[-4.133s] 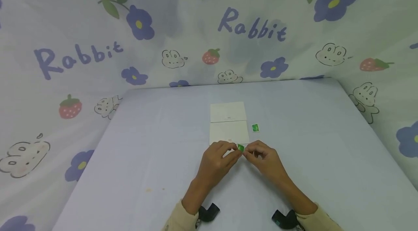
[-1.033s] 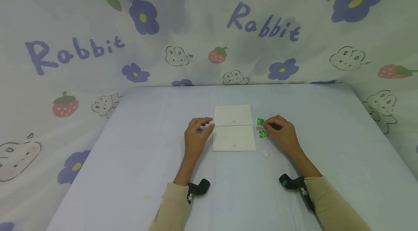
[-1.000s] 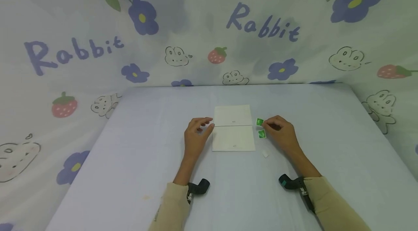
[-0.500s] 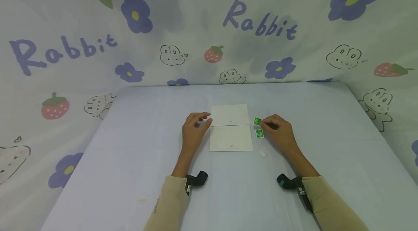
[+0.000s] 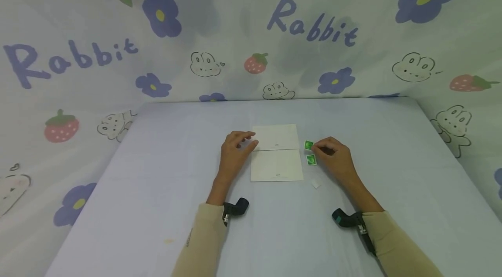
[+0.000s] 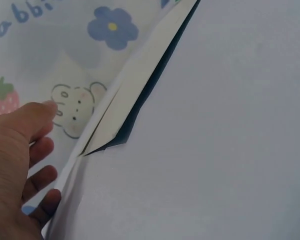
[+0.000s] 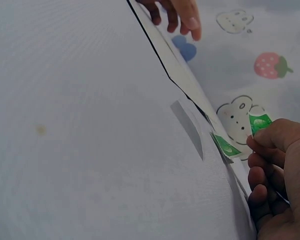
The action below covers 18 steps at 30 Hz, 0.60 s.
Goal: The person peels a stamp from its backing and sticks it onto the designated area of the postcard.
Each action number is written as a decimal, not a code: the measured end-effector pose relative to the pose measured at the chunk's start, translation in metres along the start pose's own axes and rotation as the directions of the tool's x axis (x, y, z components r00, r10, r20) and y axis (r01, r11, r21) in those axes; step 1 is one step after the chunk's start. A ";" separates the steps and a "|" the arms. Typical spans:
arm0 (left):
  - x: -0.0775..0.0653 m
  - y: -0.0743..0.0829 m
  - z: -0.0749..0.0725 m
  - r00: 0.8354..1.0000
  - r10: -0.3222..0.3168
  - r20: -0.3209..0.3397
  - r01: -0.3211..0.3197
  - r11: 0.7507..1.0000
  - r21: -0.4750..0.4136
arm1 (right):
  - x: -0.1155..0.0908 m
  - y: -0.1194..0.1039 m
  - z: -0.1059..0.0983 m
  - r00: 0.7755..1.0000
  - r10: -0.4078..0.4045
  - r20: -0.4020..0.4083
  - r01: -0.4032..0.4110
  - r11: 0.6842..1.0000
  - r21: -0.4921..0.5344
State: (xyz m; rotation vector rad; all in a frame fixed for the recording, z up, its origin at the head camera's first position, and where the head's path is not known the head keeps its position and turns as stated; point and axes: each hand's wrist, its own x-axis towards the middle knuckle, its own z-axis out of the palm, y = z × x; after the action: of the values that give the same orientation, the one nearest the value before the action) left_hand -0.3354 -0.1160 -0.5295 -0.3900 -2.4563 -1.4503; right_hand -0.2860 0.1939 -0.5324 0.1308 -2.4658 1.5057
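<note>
My right hand (image 5: pixel 334 155) pinches a small green sticker with a white border (image 7: pixel 259 122) between thumb and fingertips, raised off the table in the right wrist view. A second green sticker (image 5: pixel 311 160) lies just nearer to me, beside the cards. Two cream cards, a far one (image 5: pixel 274 133) and a near one (image 5: pixel 276 166), lie edge to edge on the table, each with a small printed mark. My left hand (image 5: pixel 234 153) holds nothing, its fingers loosely bent, with fingertips over the left edge of the far card. In the left wrist view the cards' dark underside (image 6: pixel 155 75) shows.
A small curled white paper scrap (image 5: pixel 316 184) lies on the white-covered table (image 5: pixel 157 172) near the near card's right corner. Behind the table hangs a patterned cloth (image 5: pixel 235 28). Each wrist carries a black camera, including the right one (image 5: pixel 345 218).
Earlier both hands held a green sticker at the cards' near edge. By one second ago they had parted, with a white scrap on the table. Since then the left hand has moved slightly forward.
</note>
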 end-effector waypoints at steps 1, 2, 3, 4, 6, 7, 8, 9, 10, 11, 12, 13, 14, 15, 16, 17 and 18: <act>0.001 -0.001 0.000 1.000 0.004 0.000 -0.004 1.000 0.002 | 0.000 0.000 0.000 1.000 -0.002 0.001 0.002 1.000 0.003; 0.002 -0.001 0.001 1.000 0.009 0.000 -0.009 1.000 0.004 | 0.000 0.000 -0.001 1.000 -0.003 0.003 0.003 1.000 0.007; 0.003 -0.002 0.001 1.000 0.016 0.001 -0.016 1.000 0.006 | 0.000 0.000 -0.001 1.000 -0.003 0.005 0.003 1.000 0.006; 0.004 -0.003 0.001 1.000 0.019 -0.002 -0.019 1.000 0.012 | 0.000 0.000 0.000 1.000 -0.005 0.006 0.005 1.000 0.005; 0.006 -0.005 0.000 0.999 0.031 -0.007 -0.031 0.999 0.018 | 0.001 0.000 0.000 1.000 -0.004 0.006 0.004 1.000 -0.001; 0.007 -0.006 -0.001 0.999 0.035 -0.010 -0.034 0.999 0.023 | 0.002 0.000 0.000 1.000 -0.004 0.007 0.004 1.000 -0.005; 0.009 -0.006 -0.001 0.999 0.038 -0.011 -0.038 0.999 0.030 | 0.003 0.000 0.000 1.000 -0.005 0.007 0.005 1.000 -0.012; 0.009 -0.006 -0.001 0.999 0.037 -0.008 -0.037 0.999 0.036 | 0.004 0.001 0.000 1.000 -0.006 0.006 0.006 1.000 -0.020; 0.010 -0.006 -0.002 0.999 0.033 -0.003 -0.033 0.999 0.044 | 0.004 0.001 0.000 1.000 -0.008 0.006 0.008 1.000 -0.025; 0.011 -0.005 -0.002 1.000 0.028 0.006 -0.028 0.998 0.052 | 0.005 0.001 0.000 1.000 -0.007 0.007 0.008 1.000 -0.028; 0.011 -0.005 -0.002 1.000 0.019 0.018 -0.020 0.997 0.068 | 0.007 0.001 0.001 1.000 -0.009 0.008 0.009 1.000 -0.029; 0.011 -0.005 -0.002 0.999 0.008 0.032 -0.011 0.996 0.089 | 0.008 0.001 0.001 1.000 -0.008 0.009 0.008 1.000 -0.027; 0.011 -0.004 -0.002 0.999 -0.001 0.046 -0.004 0.994 0.111 | 0.009 0.002 0.001 1.000 -0.008 0.009 0.009 1.000 -0.026; 0.010 -0.004 -0.002 0.998 -0.009 0.059 0.001 0.991 0.133 | 0.009 0.002 0.001 1.000 -0.008 0.010 0.008 1.000 -0.024; 0.010 -0.004 -0.002 0.998 -0.016 0.069 0.005 0.988 0.157 | 0.010 0.002 0.001 1.000 -0.005 0.011 0.005 1.000 -0.020; 0.010 -0.005 -0.002 0.997 -0.019 0.076 0.005 0.984 0.178 | 0.011 0.003 0.002 1.000 -0.002 0.012 0.002 1.000 -0.019; 0.009 -0.005 -0.001 0.996 -0.019 0.082 0.003 0.981 0.195 | 0.012 0.003 0.002 1.000 0.000 0.013 0.000 1.000 -0.016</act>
State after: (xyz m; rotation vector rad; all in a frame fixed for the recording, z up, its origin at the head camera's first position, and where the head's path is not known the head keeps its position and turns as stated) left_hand -0.3457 -0.1187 -0.5298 -0.4042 -2.6411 -1.2053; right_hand -0.2980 0.1943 -0.5329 0.1377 -2.4872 1.4890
